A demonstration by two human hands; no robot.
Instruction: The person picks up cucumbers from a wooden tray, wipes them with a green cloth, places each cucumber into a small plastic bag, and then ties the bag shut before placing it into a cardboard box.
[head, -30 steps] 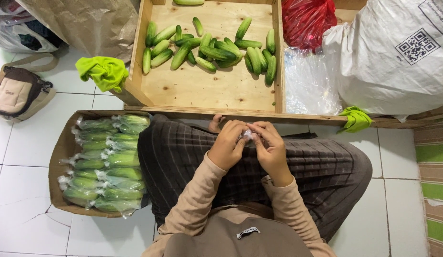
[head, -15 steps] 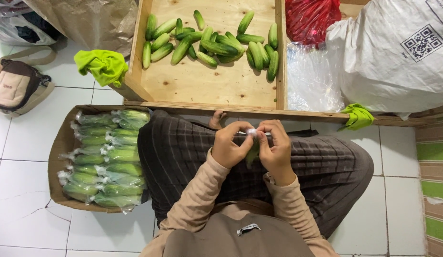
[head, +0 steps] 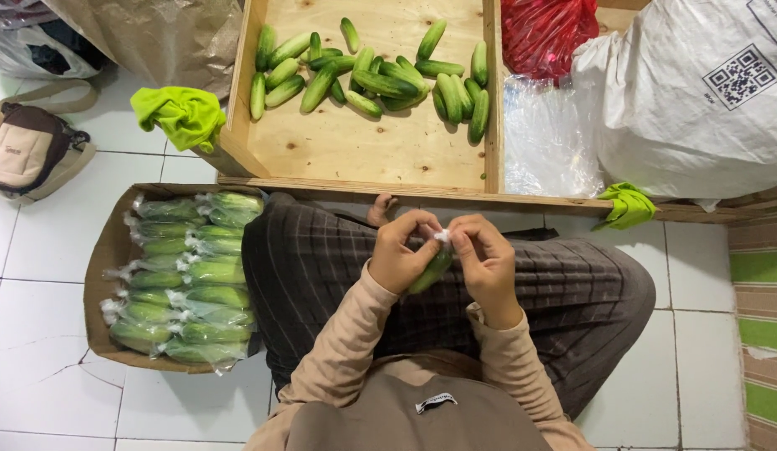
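Note:
I sit cross-legged on a tiled floor. Over my lap, my left hand point(head: 401, 253) and my right hand point(head: 487, 257) both pinch the twisted top of a clear plastic bag with cucumbers point(head: 432, 269) in it; the green pack hangs tilted between my hands. In front of me a wooden tray point(head: 238, 100) holds several loose cucumbers point(head: 380, 79). To my left a cardboard box point(head: 104, 259) is filled with several bagged cucumber packs point(head: 188, 280) laid in rows.
A stack of clear plastic bags point(head: 545, 142) lies in the tray's right compartment beside a red bag point(head: 543, 33). A large white sack point(head: 697, 100) stands at right. Yellow-green cloths point(head: 178, 115) point(head: 626, 205) hang on the tray corners. A small beige-and-brown bag point(head: 29, 154) lies at left.
The bagged cucumbers, hidden behind my hands a second ago, now show below them, tilted down to the left. My fingers keep working the bag's twisted top.

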